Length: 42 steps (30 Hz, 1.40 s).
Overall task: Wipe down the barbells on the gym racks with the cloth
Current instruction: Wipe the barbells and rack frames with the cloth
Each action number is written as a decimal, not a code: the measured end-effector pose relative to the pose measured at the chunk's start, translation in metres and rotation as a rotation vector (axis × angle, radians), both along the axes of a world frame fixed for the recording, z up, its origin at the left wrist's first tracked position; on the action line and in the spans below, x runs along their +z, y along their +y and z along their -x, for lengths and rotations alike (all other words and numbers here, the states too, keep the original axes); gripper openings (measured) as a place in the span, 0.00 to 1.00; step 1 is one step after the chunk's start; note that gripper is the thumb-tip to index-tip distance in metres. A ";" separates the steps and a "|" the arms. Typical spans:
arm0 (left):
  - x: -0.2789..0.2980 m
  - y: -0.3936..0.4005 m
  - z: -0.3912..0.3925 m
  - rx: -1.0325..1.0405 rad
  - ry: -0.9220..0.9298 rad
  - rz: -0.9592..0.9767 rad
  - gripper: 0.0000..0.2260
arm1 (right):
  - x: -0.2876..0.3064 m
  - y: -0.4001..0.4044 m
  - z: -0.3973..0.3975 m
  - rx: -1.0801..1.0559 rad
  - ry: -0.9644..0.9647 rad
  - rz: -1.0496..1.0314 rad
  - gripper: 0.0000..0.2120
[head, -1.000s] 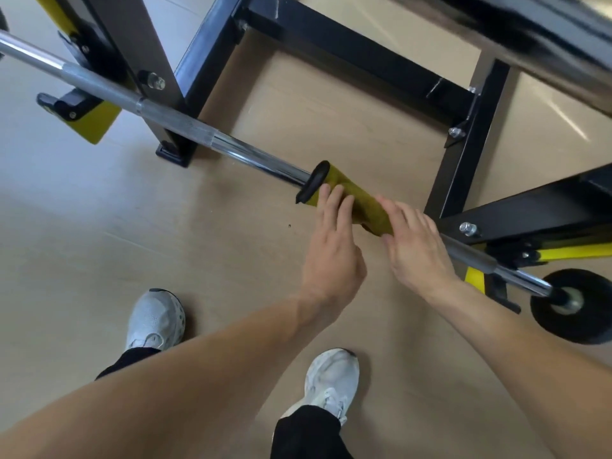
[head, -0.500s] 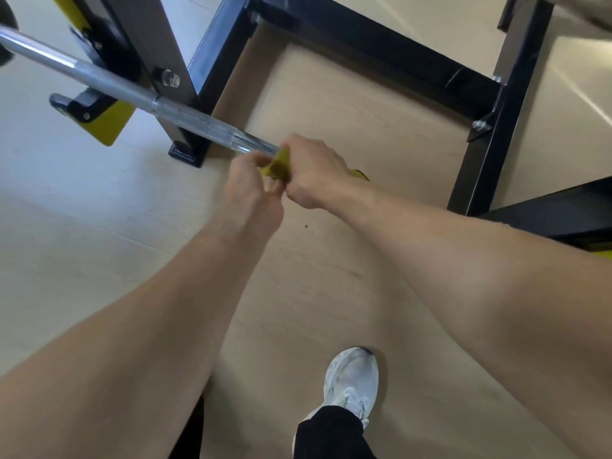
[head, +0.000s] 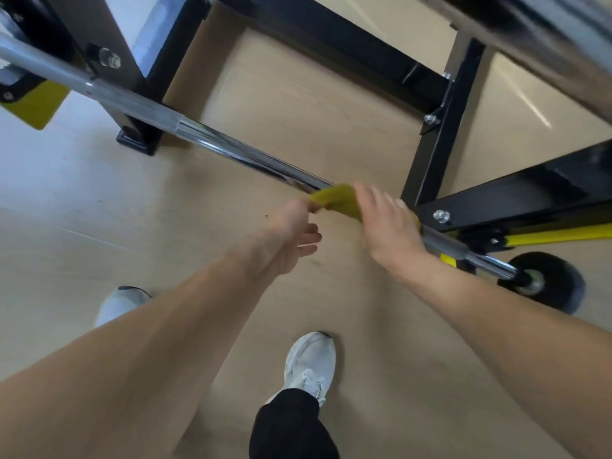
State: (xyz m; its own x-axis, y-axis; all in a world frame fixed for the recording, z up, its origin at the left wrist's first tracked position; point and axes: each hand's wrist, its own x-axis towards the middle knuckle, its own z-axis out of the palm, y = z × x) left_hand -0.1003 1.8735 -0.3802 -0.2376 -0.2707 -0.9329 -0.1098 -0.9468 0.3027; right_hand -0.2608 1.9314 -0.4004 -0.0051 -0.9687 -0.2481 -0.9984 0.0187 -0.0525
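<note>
Your right hand (head: pixel 389 226) fingers curl over the cloth (head: pixel 337 200) wrapped on the barbell (head: pixel 212 140); your left hand (head: pixel 291 236) pinches its 9 o'clock end, other fingers loose.

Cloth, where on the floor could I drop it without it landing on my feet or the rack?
Bare floor lies left of the barbell, ahead of the left shoe. Another bare patch sits inside the rack frame, behind the bar. It is crowded by the right hand: upright, yellow arm and black plate.
</note>
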 end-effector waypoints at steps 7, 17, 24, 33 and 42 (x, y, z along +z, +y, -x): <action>0.007 0.043 0.059 0.115 0.172 -0.027 0.19 | 0.027 0.100 0.119 -0.180 0.127 -0.176 0.31; 0.021 0.074 0.075 0.044 0.162 -0.086 0.09 | 0.023 0.128 0.041 -0.786 -0.156 0.172 0.31; 0.043 0.086 0.040 -0.228 0.005 0.111 0.16 | 0.056 0.099 -0.064 -1.441 -1.198 -0.046 0.12; 0.075 0.029 0.038 -0.877 -0.144 0.841 0.18 | 0.104 0.116 0.016 -1.113 -1.365 -0.447 0.22; 0.020 0.020 0.072 -1.181 -0.498 1.285 0.24 | 0.075 0.102 0.078 -0.846 -0.166 -0.101 0.32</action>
